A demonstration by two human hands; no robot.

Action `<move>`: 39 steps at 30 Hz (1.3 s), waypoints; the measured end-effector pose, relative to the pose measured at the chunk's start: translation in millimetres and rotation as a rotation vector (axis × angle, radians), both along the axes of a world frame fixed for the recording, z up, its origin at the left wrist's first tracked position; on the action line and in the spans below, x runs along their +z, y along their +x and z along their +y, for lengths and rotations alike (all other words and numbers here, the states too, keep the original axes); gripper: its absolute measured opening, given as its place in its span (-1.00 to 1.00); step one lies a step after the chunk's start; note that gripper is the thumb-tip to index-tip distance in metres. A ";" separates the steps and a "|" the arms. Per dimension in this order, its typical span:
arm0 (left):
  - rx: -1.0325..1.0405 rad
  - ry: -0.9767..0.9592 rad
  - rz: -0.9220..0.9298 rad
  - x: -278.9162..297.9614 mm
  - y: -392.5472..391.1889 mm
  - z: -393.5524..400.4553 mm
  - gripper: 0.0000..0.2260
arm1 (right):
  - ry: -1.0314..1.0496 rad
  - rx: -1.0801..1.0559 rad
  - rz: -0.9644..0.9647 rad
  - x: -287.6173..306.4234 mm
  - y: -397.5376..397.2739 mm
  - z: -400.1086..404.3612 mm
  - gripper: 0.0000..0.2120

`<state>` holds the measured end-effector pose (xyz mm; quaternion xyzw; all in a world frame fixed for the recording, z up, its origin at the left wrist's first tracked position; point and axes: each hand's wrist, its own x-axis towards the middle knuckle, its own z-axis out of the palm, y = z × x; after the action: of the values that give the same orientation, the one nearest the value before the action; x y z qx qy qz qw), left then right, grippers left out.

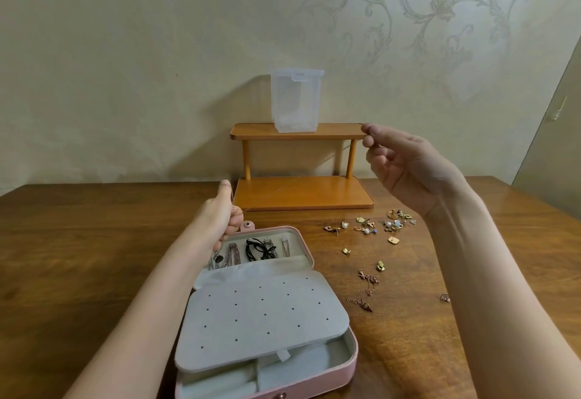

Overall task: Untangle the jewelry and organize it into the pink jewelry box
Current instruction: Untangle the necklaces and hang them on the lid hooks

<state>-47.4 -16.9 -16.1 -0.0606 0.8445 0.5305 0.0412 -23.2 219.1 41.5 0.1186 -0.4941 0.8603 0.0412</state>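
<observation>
Soft, even indoor light, rather dim and warm. The clear plastic box (296,100) and wooden shelf (301,159) cast faint shadows on the wall (125,53) behind. Wide-angle bending curves the table (78,241) edge; the thin chain (301,175) perhaps blurs into the background.

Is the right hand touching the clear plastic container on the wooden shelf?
Apart. The head view shows the right hand raised beside the shelf, with open shelf top between it and the clear container.

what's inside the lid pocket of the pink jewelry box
In the pink jewelry box lid pocket: hanging chains and a black cord necklace. Their lower ends are hidden behind the grey pocket fabric.
</observation>
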 end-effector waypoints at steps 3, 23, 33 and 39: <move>-0.042 -0.083 0.081 -5.1 -1.2 3.0 -0.35 | -0.022 -0.031 0.040 0.9 1.8 -6.4 -0.89; -0.419 0.582 0.301 62.2 35.2 13.7 -0.72 | 0.337 0.108 0.057 1.0 7.3 -42.4 -0.83; -0.400 0.284 0.549 68.8 44.0 13.9 -0.80 | 0.403 0.214 0.031 -1.9 5.8 -43.8 -0.93; -0.377 0.343 0.537 68.0 44.3 16.8 -0.71 | 0.312 0.326 0.039 -3.8 6.2 -47.6 -0.91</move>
<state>-3.1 -0.1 51.8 0.2453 0.7203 0.6444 -0.0752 -17.0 171.4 37.7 0.2183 -0.5947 0.7662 -0.1076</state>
